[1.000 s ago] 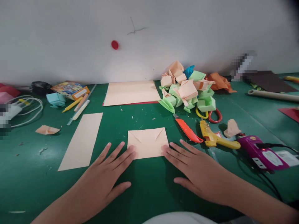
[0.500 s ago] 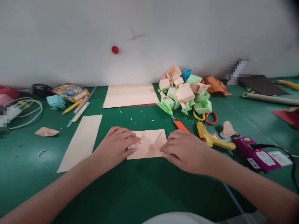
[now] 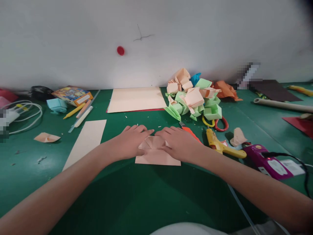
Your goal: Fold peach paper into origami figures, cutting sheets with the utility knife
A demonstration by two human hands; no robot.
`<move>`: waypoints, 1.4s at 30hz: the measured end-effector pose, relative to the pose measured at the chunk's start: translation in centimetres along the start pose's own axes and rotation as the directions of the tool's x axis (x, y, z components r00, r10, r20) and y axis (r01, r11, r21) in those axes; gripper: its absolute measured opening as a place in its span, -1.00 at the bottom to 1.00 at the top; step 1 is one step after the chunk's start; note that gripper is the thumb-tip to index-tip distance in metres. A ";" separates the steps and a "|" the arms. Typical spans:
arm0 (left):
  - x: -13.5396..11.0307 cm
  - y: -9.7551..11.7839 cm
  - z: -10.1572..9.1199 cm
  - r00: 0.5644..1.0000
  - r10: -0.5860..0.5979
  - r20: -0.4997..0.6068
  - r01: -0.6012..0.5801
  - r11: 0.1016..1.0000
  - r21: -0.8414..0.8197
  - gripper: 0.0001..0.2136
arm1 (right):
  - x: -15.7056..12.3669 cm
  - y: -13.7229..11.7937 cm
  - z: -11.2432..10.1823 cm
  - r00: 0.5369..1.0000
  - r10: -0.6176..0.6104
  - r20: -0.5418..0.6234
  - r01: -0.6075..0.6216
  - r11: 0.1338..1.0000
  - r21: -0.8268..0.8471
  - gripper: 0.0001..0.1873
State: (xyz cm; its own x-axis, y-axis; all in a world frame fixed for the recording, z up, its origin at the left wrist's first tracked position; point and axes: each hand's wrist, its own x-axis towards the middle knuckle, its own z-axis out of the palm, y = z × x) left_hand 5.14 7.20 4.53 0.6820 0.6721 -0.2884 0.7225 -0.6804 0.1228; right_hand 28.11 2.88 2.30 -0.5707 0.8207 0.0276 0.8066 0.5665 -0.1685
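A small sheet of peach paper [image 3: 157, 158] lies on the green table in front of me, its far part creased and folded up. My left hand [image 3: 132, 142] grips the far left of this paper, fingers curled over the edge and thumb on the near side. At the far right, my right hand [image 3: 180, 143] holds it the same way, fingertips close to those of the left. The hands hide the paper's far corners. An orange utility knife [image 3: 192, 133] lies just beyond my right hand, partly covered by it.
To the left lies a peach paper strip [image 3: 86, 138], partly under my forearm. Peach sheets [image 3: 137, 99] rest by the wall. Folded paper pieces [image 3: 194, 98] are heaped at back right, near scissors [image 3: 221, 124], a yellow glue gun [image 3: 225, 148] and a purple power adapter [image 3: 269, 163].
Both hands have moved from the paper's sides to its far edge and closer together. The far part of the paper is now bunched up between them.
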 end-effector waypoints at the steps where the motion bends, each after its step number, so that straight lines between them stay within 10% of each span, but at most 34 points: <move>1: 0.2 0.3 -0.5 1.000 0.001 0.014 -0.001 1.000 0.019 -0.30 | 0.1 0.0 0.0 1.000 -0.008 -0.020 0.008 1.000 0.005 -0.60; 18: -1.0 2.8 -0.5 0.979 0.193 -0.063 -0.174 0.956 0.237 -0.88 | -3.7 -0.8 -0.6 0.866 -0.457 -0.203 0.447 0.889 -0.095 -0.52; 29: -4.4 4.7 5.5 0.918 0.249 -0.308 -0.103 0.902 0.419 -0.55 | -5.3 -1.8 1.8 0.879 -0.456 -0.138 0.461 0.887 0.005 -0.69; 42: -5.2 3.3 7.0 0.935 0.285 -0.209 -0.271 0.958 0.094 -0.40 | -5.5 -1.4 2.3 0.891 -0.417 -0.179 0.438 0.894 0.096 -0.64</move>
State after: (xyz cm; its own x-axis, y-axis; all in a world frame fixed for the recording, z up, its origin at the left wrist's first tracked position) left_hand 3.21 -0.59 -0.20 0.8675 0.4961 -0.0359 0.4969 -0.8613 0.1060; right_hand 29.77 -2.64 0.11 -0.8173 0.5080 0.2718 0.4564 0.8588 -0.2329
